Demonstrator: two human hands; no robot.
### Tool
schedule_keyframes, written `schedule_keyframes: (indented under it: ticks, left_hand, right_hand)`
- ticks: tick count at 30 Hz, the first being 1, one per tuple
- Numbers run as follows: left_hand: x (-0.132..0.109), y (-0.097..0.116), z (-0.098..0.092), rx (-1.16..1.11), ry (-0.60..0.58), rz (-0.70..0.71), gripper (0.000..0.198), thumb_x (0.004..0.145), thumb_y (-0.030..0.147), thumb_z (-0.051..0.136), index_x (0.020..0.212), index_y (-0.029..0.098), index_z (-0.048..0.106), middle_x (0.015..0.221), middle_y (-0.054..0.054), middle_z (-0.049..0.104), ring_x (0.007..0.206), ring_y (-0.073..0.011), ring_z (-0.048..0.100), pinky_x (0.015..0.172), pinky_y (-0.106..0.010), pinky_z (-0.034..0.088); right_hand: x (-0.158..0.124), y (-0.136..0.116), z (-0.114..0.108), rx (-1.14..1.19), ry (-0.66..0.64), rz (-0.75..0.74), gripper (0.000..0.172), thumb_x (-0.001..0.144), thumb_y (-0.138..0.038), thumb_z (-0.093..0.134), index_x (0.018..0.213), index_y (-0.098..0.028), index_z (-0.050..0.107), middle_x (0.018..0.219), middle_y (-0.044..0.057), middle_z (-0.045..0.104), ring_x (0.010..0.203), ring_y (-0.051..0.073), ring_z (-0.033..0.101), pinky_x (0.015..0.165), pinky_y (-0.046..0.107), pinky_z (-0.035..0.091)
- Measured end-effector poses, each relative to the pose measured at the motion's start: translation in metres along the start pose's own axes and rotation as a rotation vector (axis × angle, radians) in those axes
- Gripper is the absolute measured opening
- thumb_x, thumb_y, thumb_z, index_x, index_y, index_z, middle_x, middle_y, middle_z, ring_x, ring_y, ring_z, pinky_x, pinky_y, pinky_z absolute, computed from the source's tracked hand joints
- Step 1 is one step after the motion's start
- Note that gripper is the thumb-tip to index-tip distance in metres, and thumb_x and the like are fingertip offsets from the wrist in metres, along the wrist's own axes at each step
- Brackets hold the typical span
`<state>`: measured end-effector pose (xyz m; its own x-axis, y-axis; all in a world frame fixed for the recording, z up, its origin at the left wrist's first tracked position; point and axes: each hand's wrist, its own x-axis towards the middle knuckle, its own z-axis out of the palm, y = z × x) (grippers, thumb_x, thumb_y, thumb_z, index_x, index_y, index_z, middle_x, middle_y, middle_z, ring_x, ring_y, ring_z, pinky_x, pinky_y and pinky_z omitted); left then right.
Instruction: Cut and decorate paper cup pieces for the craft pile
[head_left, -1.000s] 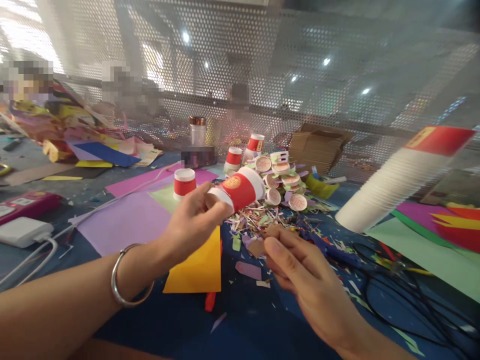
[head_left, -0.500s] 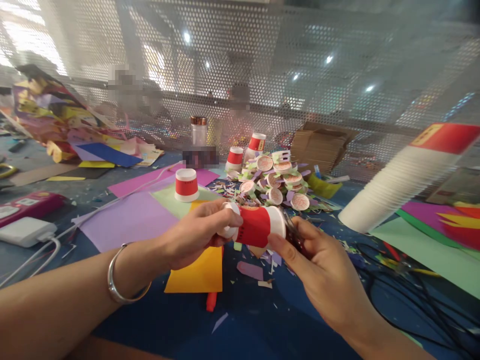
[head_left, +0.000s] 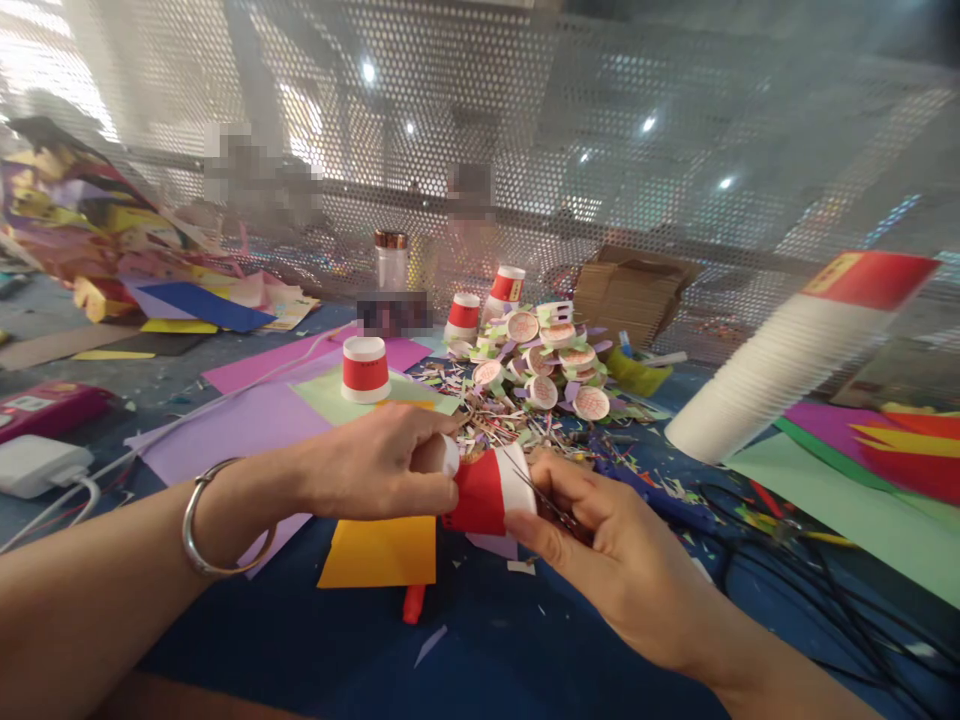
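A red-and-white paper cup (head_left: 484, 490) lies sideways between my two hands, above the blue tabletop. My left hand (head_left: 382, 465), with a silver bangle at the wrist, is closed round the cup's left end, fingers partly hidden behind it. At the other end, my right hand (head_left: 592, 540) has its thumb on the white rim. A thin, dark metal tool that looks like scissors (head_left: 559, 508) is held in the right fingers, touching the cup's edge. Another red-and-white cup (head_left: 365, 370) stands beyond my left hand on light green paper.
A heap of cut cup bases (head_left: 541, 392) and paper scraps lies ahead. A tall leaning stack of cups (head_left: 780, 370) stands at right, near black cables (head_left: 806, 580). Orange paper (head_left: 379, 552) and a red marker-like stick (head_left: 414, 603) lie below my hands. A perforated screen (head_left: 525, 120) rises behind.
Both hands have come down slightly, and the cup has moved lower and a little left with them. The tool's thin blades now show at the rim. The view has shifted slightly.
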<state>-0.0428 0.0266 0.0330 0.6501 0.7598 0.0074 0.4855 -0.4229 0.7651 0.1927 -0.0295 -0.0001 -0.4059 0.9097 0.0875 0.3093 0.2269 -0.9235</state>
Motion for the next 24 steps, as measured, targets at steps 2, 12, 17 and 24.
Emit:
schedule_keyframes:
  ticks: [2,12,17,24]
  left_hand:
    - [-0.001,0.002,0.0,-0.027,-0.068,-0.012,0.015,0.069,0.022,0.059,0.064,0.021,0.045,0.051,0.005,0.037,0.046,-0.0098,0.031,0.041,-0.025,0.018]
    - [0.01,-0.022,0.002,-0.778,-0.08,0.042,0.019,0.07,0.028,0.057,0.063,0.022,0.04,0.057,0.005,0.03,0.049,-0.0097,0.02,0.045,-0.025,0.015]
    - [0.014,-0.021,0.009,-0.824,-0.065,-0.069,0.015,0.075,0.028,0.063,0.073,0.02,0.051,0.067,0.003,0.042,0.056,-0.0093,0.028,0.049,-0.024,0.02]
    - [0.013,-0.025,0.016,-0.63,0.053,-0.071,0.036,0.089,0.041,0.063,0.12,0.024,0.064,0.085,0.0,0.057,0.07,-0.0121,0.052,0.059,-0.023,0.038]
  right_hand:
    - [-0.002,0.0,-0.002,0.011,-0.043,0.02,0.026,0.097,-0.046,0.062,0.087,-0.022,0.058,0.083,0.0,0.051,0.074,0.015,0.046,0.064,0.027,0.041]
    - [0.006,-0.002,-0.039,0.031,-0.036,-0.014,0.018,0.092,-0.041,0.07,0.098,-0.024,0.07,0.091,0.002,0.07,0.082,0.018,0.062,0.07,0.028,0.049]
    - [0.011,0.01,-0.056,0.036,0.163,-0.017,0.015,0.087,-0.032,0.077,0.097,-0.022,0.072,0.09,0.001,0.071,0.069,0.012,0.057,0.057,0.023,0.042]
    - [0.018,-0.007,-0.097,0.227,0.748,-0.215,0.028,0.064,-0.027,0.091,0.064,-0.019,0.063,0.051,-0.008,0.048,0.039,0.003,0.034,0.037,0.021,0.019]
